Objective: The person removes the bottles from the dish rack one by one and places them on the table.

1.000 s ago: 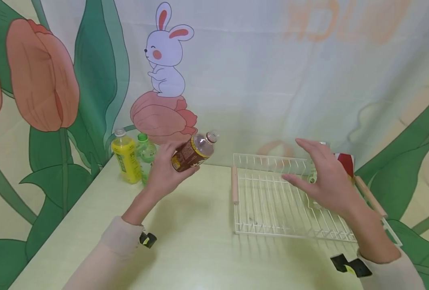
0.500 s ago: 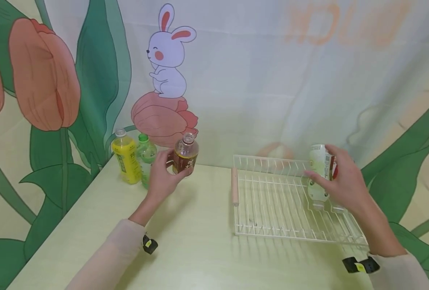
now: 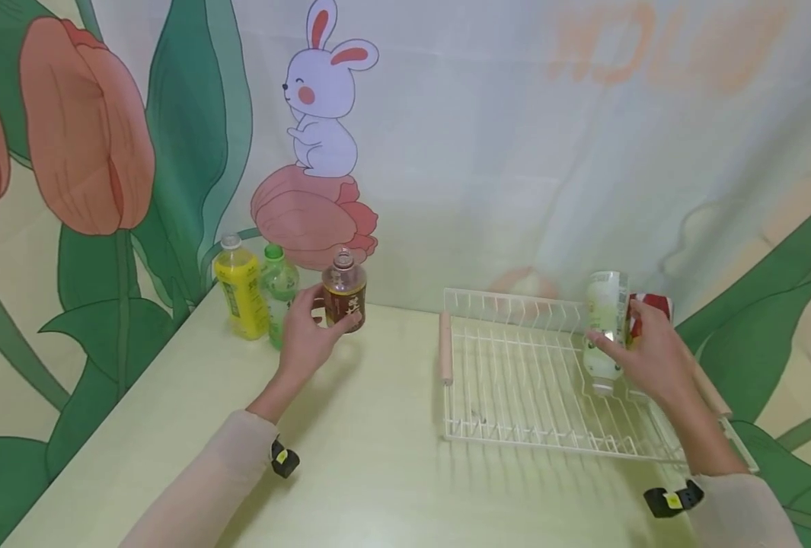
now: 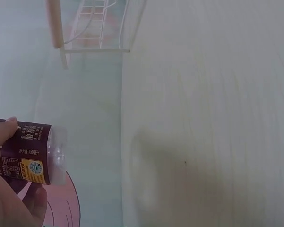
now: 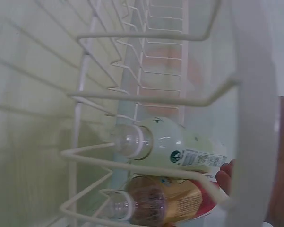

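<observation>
My left hand [image 3: 309, 327] grips a dark-labelled drink bottle [image 3: 345, 297], upright and lifted over the table; its maroon label [image 4: 30, 146] and clear base show in the left wrist view. At the right, my right hand [image 3: 655, 358] is at a pale-green bottle [image 3: 607, 293], which stands upside down in the white wire rack [image 3: 515, 440]. The thumb crosses the bottle's front and the fingers lie along its right side, partly hidden. Close beside it is a red-and-gold labelled bottle [image 5: 179, 201], also neck down, partly behind the hand.
A yellow bottle [image 3: 242, 297] and a green-capped clear bottle [image 3: 278, 285] stand at the table's back left, near the left hand. The rack has wooden handles [image 3: 445, 348]. A printed cloth with a rabbit [image 3: 323, 114] hangs behind the table.
My left hand has turned its bottle from tilted to upright and moved slightly left. The right hand has gone from spread in front of the rack to the pale-green bottle, its fingers sliding lower.
</observation>
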Demonstrator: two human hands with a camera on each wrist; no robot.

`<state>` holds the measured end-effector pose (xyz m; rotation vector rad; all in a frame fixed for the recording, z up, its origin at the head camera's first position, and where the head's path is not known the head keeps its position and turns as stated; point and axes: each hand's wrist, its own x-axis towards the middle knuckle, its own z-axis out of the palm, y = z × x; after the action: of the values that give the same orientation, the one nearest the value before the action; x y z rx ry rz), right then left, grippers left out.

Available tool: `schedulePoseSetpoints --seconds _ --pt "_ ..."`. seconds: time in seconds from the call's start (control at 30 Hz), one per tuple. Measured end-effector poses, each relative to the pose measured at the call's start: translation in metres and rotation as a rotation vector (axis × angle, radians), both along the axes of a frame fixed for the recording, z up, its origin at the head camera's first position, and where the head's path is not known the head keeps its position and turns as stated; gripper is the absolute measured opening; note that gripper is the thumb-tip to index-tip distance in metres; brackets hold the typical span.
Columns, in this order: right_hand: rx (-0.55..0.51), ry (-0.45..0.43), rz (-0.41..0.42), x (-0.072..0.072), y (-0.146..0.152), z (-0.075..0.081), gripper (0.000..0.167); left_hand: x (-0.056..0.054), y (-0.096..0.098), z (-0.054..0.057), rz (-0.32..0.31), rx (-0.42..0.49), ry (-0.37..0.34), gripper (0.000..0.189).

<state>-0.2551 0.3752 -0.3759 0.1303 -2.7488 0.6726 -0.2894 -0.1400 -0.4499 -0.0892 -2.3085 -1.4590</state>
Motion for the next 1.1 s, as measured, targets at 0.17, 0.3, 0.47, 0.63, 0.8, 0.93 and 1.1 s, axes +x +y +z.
schedulePoseSetpoints --seconds 0.17,0.3,0.47,0.63,0.8,0.93,1.1 --pt "-0.017 -0.017 0.004 -0.001 0.003 -0.011 0.097 0.002 -0.004 -0.002 0.012 -0.01 -0.032 0.068" --pt "-0.027 -0.002 0.016 -0.002 0.005 -0.017 0.089 0.002 -0.007 -0.006 0.023 -0.027 -0.036 0.068" --pt "-0.034 -0.032 0.002 -0.003 0.007 -0.022 0.089 0.003 -0.008 -0.013 0.009 -0.043 -0.084 0.07" --pt "-0.033 -0.062 0.009 -0.006 0.004 -0.025 0.093 0.004 -0.01 -0.022 0.02 -0.058 -0.129 0.071" --pt "-0.015 -0.086 -0.008 -0.008 0.0 -0.023 0.1 0.005 -0.015 -0.028 0.011 -0.065 -0.147 0.07" --pt "-0.029 -0.075 -0.008 -0.006 -0.001 -0.024 0.099 0.005 -0.016 -0.032 -0.003 -0.078 -0.182 0.069" --pt "-0.04 -0.049 0.024 -0.009 0.001 -0.03 0.097 0.004 -0.019 -0.037 0.001 -0.1 -0.195 0.069"
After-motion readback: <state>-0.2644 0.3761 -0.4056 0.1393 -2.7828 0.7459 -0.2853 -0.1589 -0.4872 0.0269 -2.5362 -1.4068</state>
